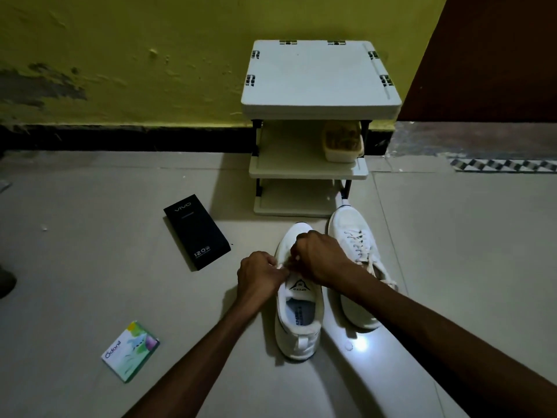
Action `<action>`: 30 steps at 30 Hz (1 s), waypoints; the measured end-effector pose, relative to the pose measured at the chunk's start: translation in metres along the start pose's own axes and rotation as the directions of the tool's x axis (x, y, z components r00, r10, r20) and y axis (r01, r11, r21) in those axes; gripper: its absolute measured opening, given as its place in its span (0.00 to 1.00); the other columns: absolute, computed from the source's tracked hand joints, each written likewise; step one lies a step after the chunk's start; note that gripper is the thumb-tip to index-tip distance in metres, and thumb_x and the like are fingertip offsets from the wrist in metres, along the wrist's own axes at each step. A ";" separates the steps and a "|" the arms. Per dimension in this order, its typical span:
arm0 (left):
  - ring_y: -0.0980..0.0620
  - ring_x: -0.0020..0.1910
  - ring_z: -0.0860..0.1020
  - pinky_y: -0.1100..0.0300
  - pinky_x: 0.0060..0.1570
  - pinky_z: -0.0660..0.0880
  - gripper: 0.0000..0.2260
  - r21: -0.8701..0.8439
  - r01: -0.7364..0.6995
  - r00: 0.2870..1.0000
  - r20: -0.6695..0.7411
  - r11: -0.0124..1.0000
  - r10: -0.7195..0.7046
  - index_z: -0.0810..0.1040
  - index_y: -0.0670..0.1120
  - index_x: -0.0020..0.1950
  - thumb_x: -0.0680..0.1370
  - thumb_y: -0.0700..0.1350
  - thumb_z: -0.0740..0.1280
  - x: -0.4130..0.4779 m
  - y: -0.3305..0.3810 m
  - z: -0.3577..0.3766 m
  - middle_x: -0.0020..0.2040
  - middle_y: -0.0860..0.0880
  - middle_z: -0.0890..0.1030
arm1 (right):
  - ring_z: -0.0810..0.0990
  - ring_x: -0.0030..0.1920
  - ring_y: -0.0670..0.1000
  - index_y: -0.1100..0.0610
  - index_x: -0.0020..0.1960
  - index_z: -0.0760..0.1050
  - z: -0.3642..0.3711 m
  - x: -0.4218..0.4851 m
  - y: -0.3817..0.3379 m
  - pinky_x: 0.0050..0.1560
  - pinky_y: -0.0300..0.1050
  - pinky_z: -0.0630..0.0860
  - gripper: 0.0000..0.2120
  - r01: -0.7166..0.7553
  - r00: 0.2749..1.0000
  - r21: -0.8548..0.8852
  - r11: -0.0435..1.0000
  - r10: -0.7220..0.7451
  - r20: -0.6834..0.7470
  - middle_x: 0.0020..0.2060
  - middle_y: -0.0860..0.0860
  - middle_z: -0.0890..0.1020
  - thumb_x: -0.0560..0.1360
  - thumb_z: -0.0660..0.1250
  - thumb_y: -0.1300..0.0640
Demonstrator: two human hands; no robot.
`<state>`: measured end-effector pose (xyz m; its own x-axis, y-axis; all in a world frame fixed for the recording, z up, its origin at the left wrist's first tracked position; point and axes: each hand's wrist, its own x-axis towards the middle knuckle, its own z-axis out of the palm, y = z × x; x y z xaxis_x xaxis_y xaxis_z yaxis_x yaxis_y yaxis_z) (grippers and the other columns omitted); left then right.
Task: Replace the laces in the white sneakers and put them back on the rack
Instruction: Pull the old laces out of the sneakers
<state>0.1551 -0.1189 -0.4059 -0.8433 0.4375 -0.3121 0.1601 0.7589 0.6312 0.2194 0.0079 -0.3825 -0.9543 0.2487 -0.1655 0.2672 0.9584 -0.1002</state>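
Lacing is the step in hand, I think. From the head view, the left hand has its fingers curled and pinches a bit of white lace at the side of the near sneaker. The right hand is curled over the front holes of the same shoe and seems to pinch the lace too, though its fingertips are mostly hidden. The other sneaker stands just beside it with its lace already in, its toe near the rack. Both shoes are on the floor, not on the rack. Next, the lace end must go through the next hole and be pulled snug, which calls for a small, careful pinch. Counting: two hands, two sneakers, one rack with three shelves, one tub on the middle shelf, and one black box and one green packet on the floor.
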 end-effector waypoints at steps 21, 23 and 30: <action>0.53 0.52 0.77 0.66 0.45 0.67 0.14 -0.023 -0.240 0.970 -0.053 0.970 0.239 0.79 0.51 0.56 0.73 0.39 0.70 -0.008 0.003 0.005 0.54 0.52 0.77 | 0.78 0.58 0.59 0.57 0.64 0.75 -0.025 -0.002 0.032 0.56 0.54 0.77 0.22 -0.327 0.912 0.330 0.885 0.387 -0.134 0.59 0.58 0.79 0.75 0.68 0.45; 0.52 0.53 0.76 0.66 0.46 0.67 0.14 0.027 -0.334 0.942 -0.016 0.942 0.335 0.79 0.52 0.58 0.75 0.39 0.68 -0.005 0.005 0.008 0.56 0.51 0.74 | 0.82 0.48 0.54 0.57 0.52 0.83 -0.017 -0.013 0.025 0.50 0.50 0.80 0.15 -0.318 0.926 0.377 0.870 0.370 -0.072 0.48 0.56 0.84 0.74 0.70 0.46; 0.47 0.61 0.70 0.56 0.59 0.70 0.13 0.308 -0.475 0.880 0.176 0.824 0.442 0.80 0.52 0.59 0.76 0.41 0.68 0.008 0.010 0.011 0.61 0.48 0.70 | 0.72 0.30 0.52 0.58 0.32 0.73 0.010 -0.031 0.009 0.27 0.39 0.60 0.12 -0.278 0.959 0.319 0.906 0.282 0.034 0.27 0.52 0.72 0.69 0.70 0.53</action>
<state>0.1554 -0.1027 -0.4094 -0.5811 0.8048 -0.1206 0.6908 0.5662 0.4497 0.2528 0.0073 -0.3880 -0.8349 0.5043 -0.2204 0.5502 0.7544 -0.3581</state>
